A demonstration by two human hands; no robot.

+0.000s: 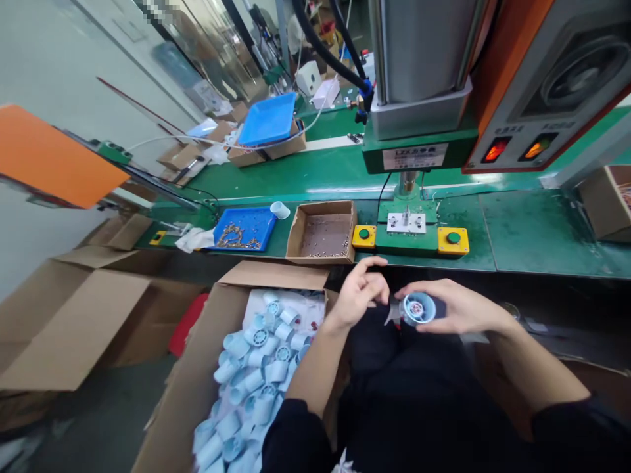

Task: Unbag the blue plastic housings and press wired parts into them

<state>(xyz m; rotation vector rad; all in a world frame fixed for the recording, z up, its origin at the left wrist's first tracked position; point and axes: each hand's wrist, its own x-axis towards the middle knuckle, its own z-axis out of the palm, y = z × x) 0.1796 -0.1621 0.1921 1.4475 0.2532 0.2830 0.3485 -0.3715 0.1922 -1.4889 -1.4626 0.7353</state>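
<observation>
My right hand (451, 305) is closed around a light-blue plastic cup-shaped part (418, 307), its open end facing up. Spokes and a small reddish centre show inside the part. A greyish, pointed piece sticks out at its left side; I cannot tell what it is. Just to the left, my left hand (362, 292) hovers apart from the part with its fingers curled in. Whether something small is between those fingers is hidden. Below my left forearm, many similar light-blue parts (259, 378) lie heaped in a large cardboard box (172, 401).
Ahead stands a press (407, 220) between two yellow button boxes, a green button (452, 238) on the right one. A shallow carton (320, 233) holds small metal pieces. Beside it lie a blue tray (245, 228) of brass-coloured pieces and a single light-blue cup (280, 210).
</observation>
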